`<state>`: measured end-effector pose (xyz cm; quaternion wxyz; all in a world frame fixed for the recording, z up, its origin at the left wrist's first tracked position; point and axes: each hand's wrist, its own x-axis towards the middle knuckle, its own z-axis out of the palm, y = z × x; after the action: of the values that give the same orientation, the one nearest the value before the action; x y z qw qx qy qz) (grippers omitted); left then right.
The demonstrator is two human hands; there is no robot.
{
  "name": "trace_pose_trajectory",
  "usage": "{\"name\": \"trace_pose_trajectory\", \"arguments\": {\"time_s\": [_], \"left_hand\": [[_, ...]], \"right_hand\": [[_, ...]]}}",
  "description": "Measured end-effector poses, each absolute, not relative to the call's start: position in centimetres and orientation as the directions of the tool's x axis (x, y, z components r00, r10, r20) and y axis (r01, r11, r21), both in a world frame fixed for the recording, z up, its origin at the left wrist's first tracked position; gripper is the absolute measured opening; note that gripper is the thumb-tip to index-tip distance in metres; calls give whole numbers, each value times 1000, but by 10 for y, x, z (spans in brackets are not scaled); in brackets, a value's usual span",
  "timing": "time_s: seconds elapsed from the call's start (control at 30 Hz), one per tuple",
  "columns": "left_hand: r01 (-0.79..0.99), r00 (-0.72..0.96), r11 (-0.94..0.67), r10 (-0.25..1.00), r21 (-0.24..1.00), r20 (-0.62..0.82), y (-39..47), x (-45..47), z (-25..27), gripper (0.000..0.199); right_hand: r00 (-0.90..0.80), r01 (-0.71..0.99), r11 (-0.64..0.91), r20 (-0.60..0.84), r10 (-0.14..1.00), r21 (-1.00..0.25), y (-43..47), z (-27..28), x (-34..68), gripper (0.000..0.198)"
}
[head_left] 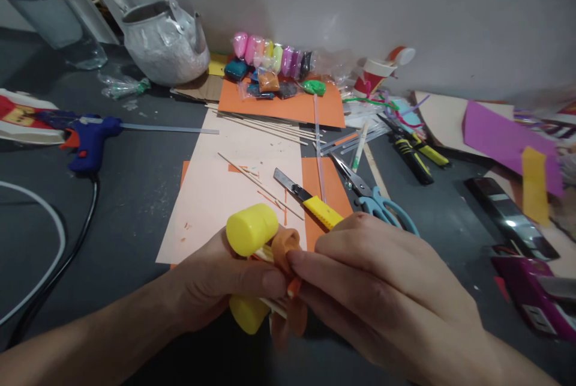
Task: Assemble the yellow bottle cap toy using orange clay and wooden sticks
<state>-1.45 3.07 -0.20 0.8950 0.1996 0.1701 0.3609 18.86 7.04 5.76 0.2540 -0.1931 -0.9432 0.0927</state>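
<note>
Fingers point(288, 278) on soft orange clay point(284, 245)

The caps point(251, 229) held in the hands are bright yellow, and the clay point(284, 246) pressed between them is dull orange. Just behind the caps lies a pale peach sheet point(225, 194) over an orange one. To the right of the caps, the knife point(322, 211) has a yellow handle and the scissors point(382, 206) have teal handles. Far left of the caps, the glue gun point(87, 140) is dark blue with an orange trigger. Far right, the paper point(504, 134) is purple, with a yellow strip point(534, 185) on it.
</note>
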Motion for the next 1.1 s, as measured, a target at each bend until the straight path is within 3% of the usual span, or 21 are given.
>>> {"name": "trace_pose_trajectory", "arguments": {"time_s": [0.27, 0.47, 0.67, 0.73, 0.83, 1.1], "left_hand": [[-585, 676, 666, 716, 463, -177, 29, -15, 1, 31], [-600, 675, 629, 730, 494, -110, 30, -17, -5, 24], [-604, 650, 634, 742, 483, -160, 27, -21, -8, 38], [-599, 658, 635, 738, 489, -152, 26, -21, -9, 36], [-601, 654, 623, 744, 501, -139, 26, -22, -10, 29], [-602, 680, 625, 728, 497, -92, 28, -23, -14, 36]], "right_hand": [[-812, 295, 913, 430, 395, -281, 67, 60, 190, 23], [-774, 335, 904, 469, 425, -266, 65, 64, 191, 22], [-776, 314, 903, 468, 422, -293, 68, 67, 188, 19], [-771, 315, 906, 480, 418, -284, 70, 70, 183, 11], [-760, 342, 881, 456, 463, -326, 70, 72, 177, 20], [-741, 316, 887, 496, 452, -336, 68, 70, 175, 13]]}}
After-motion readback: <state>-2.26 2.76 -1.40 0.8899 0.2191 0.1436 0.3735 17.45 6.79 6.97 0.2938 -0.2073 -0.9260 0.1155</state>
